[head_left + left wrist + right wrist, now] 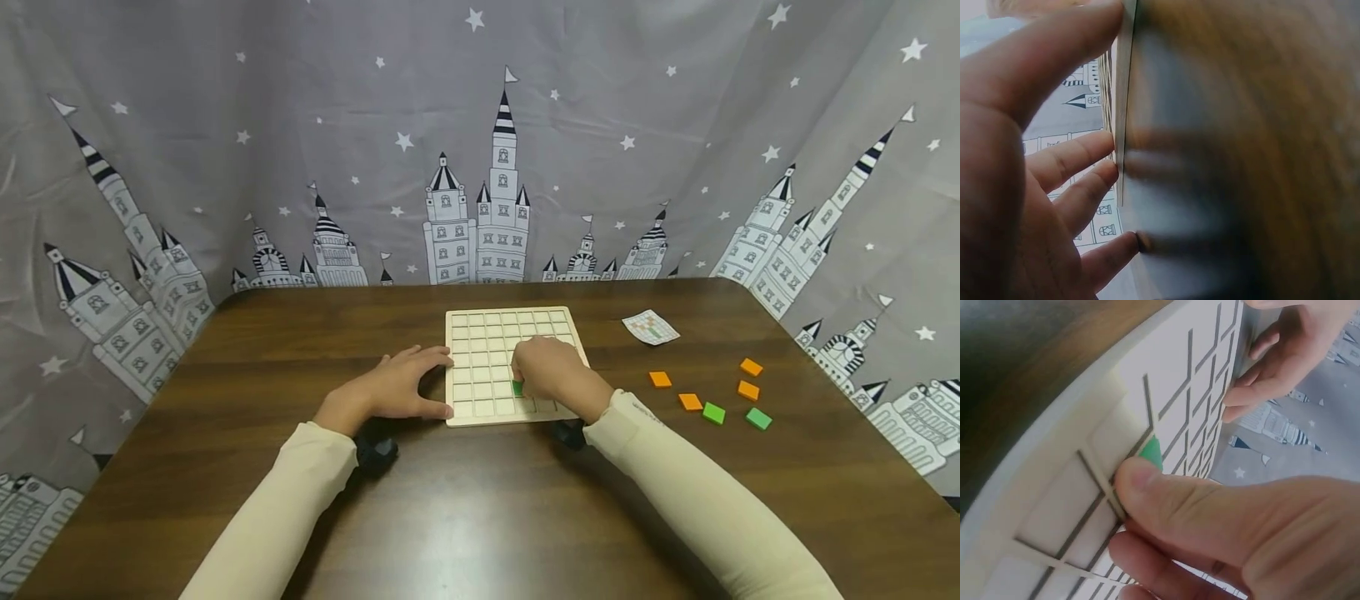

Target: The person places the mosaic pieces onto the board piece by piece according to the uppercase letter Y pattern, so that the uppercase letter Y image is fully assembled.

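Note:
A pale wooden grid board (471,374) lies on the brown table, its recesses mostly uncovered where I can see them. My left hand (402,386) touches the board's left edge with thumb and fingers spread apart; the left wrist view shows the fingertips against the thin side. Over the lower middle of the grid, my right hand (553,372) pinches a small green tile (517,388) at one of the squares. Thumb and fingers cover much of that tile in the right wrist view, where only a green corner (1152,453) shows. Whether it is fully seated in the square I cannot tell.
Right of the board lie several loose orange tiles (690,402), a light green tile (714,413) and a darker green tile (758,418). Behind them is a printed pattern card (650,327). A grey curtain (322,100) with castles hangs past the table's far edge.

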The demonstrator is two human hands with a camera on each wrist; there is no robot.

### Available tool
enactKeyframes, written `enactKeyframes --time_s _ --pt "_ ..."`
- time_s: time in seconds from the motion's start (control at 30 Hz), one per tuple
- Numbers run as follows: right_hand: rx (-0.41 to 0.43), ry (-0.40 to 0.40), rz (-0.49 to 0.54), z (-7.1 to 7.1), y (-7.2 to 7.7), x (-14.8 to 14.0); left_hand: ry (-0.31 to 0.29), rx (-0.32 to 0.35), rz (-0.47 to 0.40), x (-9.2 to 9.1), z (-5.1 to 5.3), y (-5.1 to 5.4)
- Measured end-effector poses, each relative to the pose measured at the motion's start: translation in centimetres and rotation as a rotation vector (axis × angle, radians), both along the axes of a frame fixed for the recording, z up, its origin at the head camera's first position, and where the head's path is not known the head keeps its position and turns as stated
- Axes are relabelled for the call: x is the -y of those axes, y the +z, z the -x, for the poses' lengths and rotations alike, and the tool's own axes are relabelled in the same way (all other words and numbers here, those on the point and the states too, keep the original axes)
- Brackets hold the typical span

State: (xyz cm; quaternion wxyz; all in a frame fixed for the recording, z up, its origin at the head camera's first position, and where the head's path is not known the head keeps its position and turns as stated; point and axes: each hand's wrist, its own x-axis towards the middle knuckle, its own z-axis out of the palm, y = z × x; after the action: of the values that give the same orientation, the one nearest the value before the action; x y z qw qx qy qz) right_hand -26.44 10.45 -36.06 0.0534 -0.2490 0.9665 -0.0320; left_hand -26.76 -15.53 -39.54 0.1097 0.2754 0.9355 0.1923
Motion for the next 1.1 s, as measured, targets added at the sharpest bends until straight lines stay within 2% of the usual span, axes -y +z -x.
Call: enactKeyframes --time_s 0.13,0.33,0.43,0.53,0.6,0.73,0.8,0.9,1.1 --pt "0.044 0.015 0.041 -0.1 -0.5 -0.6 -0.014 -0.001 -0.008 -0.2 0.1 -0.3" --pt "0.114 0.098 0.272 -0.4 -2.0 -2.8 -0.029 0.013 -0.011 -0.4 0.1 -0.9" --pt "0.114 0.113 0.371 -0.4 -2.3 -4.1 -0.027 0.011 -0.010 -0.3 0.1 -0.9" --pt "0.069 0.100 0.416 -0.6 -2.1 -6.0 -0.027 0.004 -0.011 -0.3 0.2 -0.8" --pt "0.016 0.060 0.396 -1.0 -1.8 -7.9 -0.030 -0.001 -0.013 -0.2 0.3 -0.7" --pt "-0.068 -0.066 0.287 -2.0 -1.3 -12.5 -0.028 -0.010 -0.012 -0.1 0.5 -0.4" --pt "-0.076 -0.140 0.231 -2.6 -1.1 -14.8 -0.025 -0.013 -0.013 0.0 0.6 -0.3" --pt "-0.080 -0.204 0.172 -3.4 -1.2 -17.9 -0.028 -0.014 -0.015 0.1 0.6 -0.3" --pt "-0.052 -0.288 0.135 -5.1 -1.9 -22.5 -0.029 -0.019 -0.010 0.0 0.6 -0.3"
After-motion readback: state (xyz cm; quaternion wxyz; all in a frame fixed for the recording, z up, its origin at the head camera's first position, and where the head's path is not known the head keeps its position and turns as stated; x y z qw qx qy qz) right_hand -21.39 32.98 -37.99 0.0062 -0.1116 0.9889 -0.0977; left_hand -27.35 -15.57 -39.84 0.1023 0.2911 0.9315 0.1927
